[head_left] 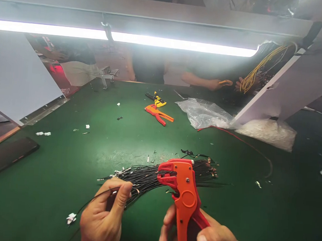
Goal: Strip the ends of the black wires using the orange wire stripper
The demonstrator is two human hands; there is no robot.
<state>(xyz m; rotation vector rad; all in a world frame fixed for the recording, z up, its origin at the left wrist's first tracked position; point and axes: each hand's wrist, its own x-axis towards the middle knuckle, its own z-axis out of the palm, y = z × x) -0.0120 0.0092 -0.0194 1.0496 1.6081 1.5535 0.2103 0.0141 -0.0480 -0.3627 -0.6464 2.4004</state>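
Stripper [187,195] nearly upright, and the right hand [216,238] has its fingers about the handles, grip loose, the red jaws parted and facing left. Across from it the left hand [103,215] pinches a black wire [89,200] between thumb and forefinger, a white connector [71,218] hanging off its far end. Wire and jaws are apart, with the wire bundle [140,178] lying just beyond both. Good form here, I'd judge: leave a short, straight tip past the thumb, feed it in square, squeeze evenly, and mind those loose strands, which could snag.

Out on the green desk [49,171], scraps are scattered; a second orange-red tool [152,109] lies by yellow-black pliers [158,101], with a clear plastic bag [205,112] to their right. Bright tube light [183,44] overhead, and across the way a co-worker's hand [214,84] is beside yellow wires [252,75].
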